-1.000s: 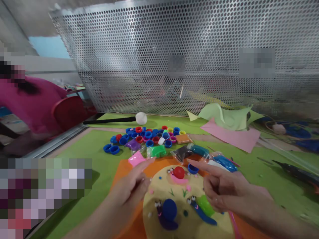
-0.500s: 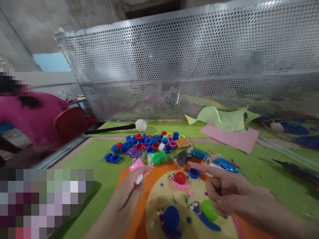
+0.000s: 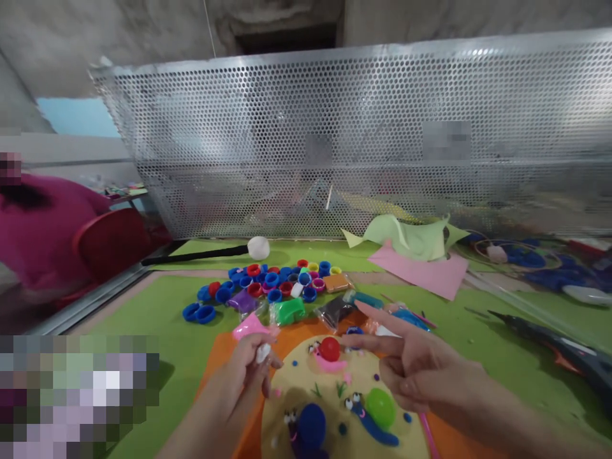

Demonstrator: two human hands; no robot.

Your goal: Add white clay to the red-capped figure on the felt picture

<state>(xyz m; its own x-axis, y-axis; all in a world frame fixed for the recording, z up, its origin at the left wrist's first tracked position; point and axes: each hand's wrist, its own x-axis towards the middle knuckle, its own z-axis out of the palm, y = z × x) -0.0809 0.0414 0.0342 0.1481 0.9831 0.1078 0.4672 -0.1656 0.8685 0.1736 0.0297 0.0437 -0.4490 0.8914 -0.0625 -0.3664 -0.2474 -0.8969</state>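
My left hand [image 3: 246, 373] has its fingers closed on a small lump of white clay [image 3: 263, 352], left of a round cream board [image 3: 329, 395]. Over the board's right side is my right hand [image 3: 415, 366]: two fingers stretch out to the left and the others curl in. I see nothing held in it. Three clay snails decorate the board: a pink one with a red shell [image 3: 329, 349], a blue one with a lime-green shell [image 3: 380, 408] and a dark one with a blue shell [image 3: 312, 426]. A blue cap [image 3: 354, 331] is partly hidden behind the right fingers.
Orange paper [image 3: 217, 370] lies under the board. Beyond it are bags of clay, including a green one [image 3: 288, 311], and a pile of coloured caps [image 3: 272, 280]. A dark pointed tool [image 3: 540, 344] lies right. A perforated metal panel [image 3: 287, 146] stands behind; a person [image 3: 43, 229] is at left.
The view has shifted, with the scene sitting lower and farther left. My right hand has changed pose, a second finger now stretching out. My left hand keeps the white clay.
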